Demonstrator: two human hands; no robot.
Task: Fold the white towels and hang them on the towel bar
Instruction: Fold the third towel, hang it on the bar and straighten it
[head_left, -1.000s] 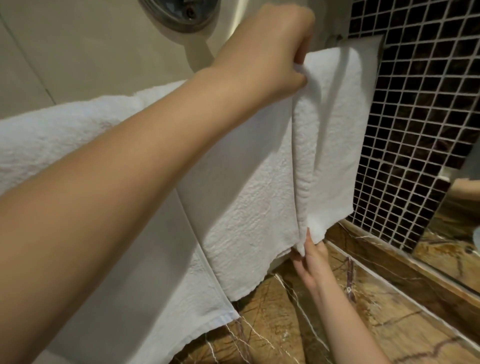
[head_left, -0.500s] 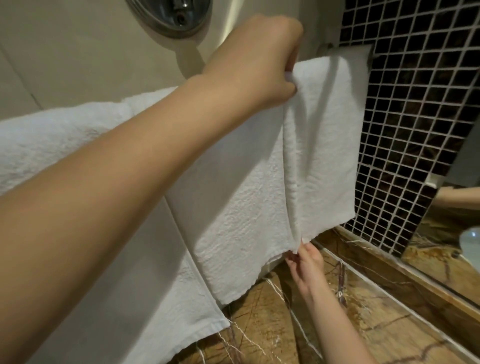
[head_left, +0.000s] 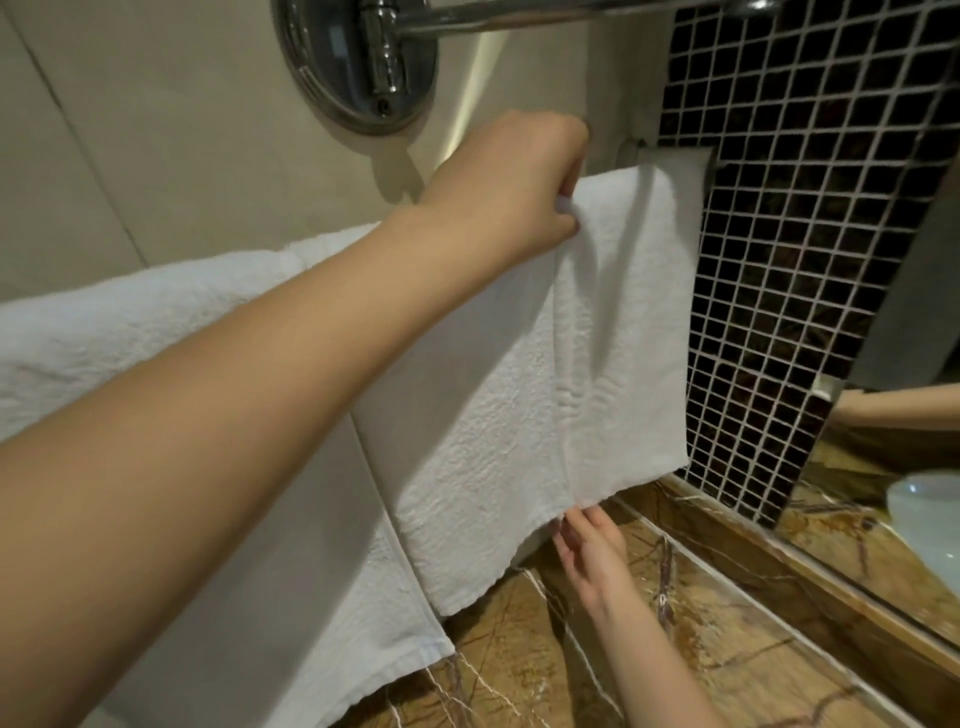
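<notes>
Left grip (head_left: 514, 187), curled, pinches the top of a vertical fold in the white towel (head_left: 519, 415) hanging above the counter (head_left: 727, 649). Right grip (head_left: 592, 540) meets the hem, hold unclear. Tension both ends evenly so the crease falls straight.

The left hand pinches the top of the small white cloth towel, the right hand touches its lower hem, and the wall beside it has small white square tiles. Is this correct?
Only the colour is wrong: in the head view the small square wall tiles are black. The left hand pinches the top of the small white cloth towel, and the right hand touches its lower hem.
</notes>
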